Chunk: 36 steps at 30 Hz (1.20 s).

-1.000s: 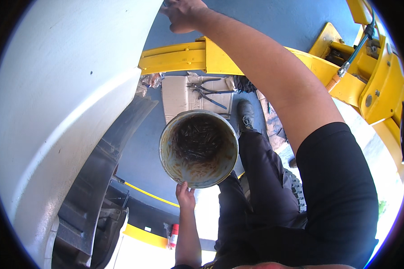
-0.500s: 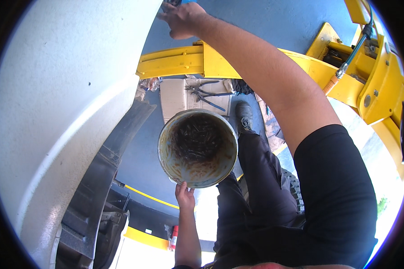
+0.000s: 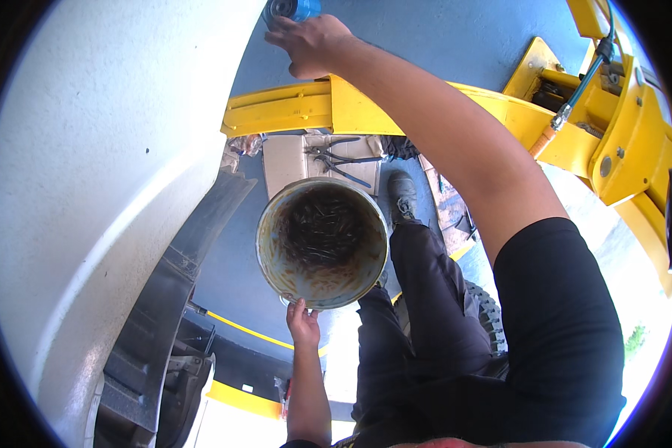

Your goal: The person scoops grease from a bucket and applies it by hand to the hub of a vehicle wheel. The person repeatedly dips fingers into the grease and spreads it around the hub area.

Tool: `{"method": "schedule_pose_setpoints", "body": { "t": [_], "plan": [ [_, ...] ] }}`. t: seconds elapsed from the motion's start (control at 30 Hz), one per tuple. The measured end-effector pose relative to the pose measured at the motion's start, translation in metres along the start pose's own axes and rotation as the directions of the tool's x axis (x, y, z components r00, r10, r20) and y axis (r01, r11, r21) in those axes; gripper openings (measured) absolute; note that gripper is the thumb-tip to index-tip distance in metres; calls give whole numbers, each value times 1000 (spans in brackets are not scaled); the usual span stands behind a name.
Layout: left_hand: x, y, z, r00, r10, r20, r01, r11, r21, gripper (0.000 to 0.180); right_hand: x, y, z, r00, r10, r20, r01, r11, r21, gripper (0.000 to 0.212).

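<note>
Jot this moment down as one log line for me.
left hand: gripping bucket by near rim | right hand: at blue cylindrical object, grip unclear | bucket: dark pieces inside | pliers: lying on cardboard

Left hand [image 3: 303, 325] – gripping the near rim of the bucket [image 3: 327, 285]. Right arm [image 3: 455, 142] – extended beyond the bucket, elbow slightly bent; right hand [image 3: 317, 48] back upward.

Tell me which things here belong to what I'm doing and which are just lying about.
Likely in use:
bucket, its rim in your left hand
dark pieces inside it
blue cylindrical object by your right hand, contact unclear

Apparently just lying about:
pliers-like tools
cardboard under them
</note>
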<state>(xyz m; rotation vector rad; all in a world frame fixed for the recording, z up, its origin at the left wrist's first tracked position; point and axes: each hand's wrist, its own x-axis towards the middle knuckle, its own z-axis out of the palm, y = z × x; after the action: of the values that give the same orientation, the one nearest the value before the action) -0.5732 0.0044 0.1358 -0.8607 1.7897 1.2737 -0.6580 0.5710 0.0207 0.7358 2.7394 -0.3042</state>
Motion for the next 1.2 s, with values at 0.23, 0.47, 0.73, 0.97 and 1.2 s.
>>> {"method": "schedule_pose_setpoints", "body": {
  "t": [0.23, 0.47, 0.73, 0.97, 1.2],
  "plan": [
    [2, 1, 8, 1000, 0, 0, 0, 1000, -20, 20, -10, 14, -9, 999, 45, 13, -45, 999, -16, 73],
    [7, -1, 4, 1000, -3, -9, 2, 1000, -10, 20, 6, 26, -18, 995, 84, 52, -85, 996, 10, 68],
    [6, -3, 4, 1000, -7, 2, 7, 1000, -17, 19, 43, 34, -19, 998, -62, -32, 65, 994, 86, 77],
    [9, -8, 0, 1000, 6, 19, -5, 999, -35, 21, 52, -4, -8, 997, -74, -28, 61, 949, -308, 66],
    [10, -11, -2, 1000, -3, 18, 4, 999, -37, 19, 19, -6, 0, 998, -20, -53, 26, 994, 109, 74]
  ]
}}
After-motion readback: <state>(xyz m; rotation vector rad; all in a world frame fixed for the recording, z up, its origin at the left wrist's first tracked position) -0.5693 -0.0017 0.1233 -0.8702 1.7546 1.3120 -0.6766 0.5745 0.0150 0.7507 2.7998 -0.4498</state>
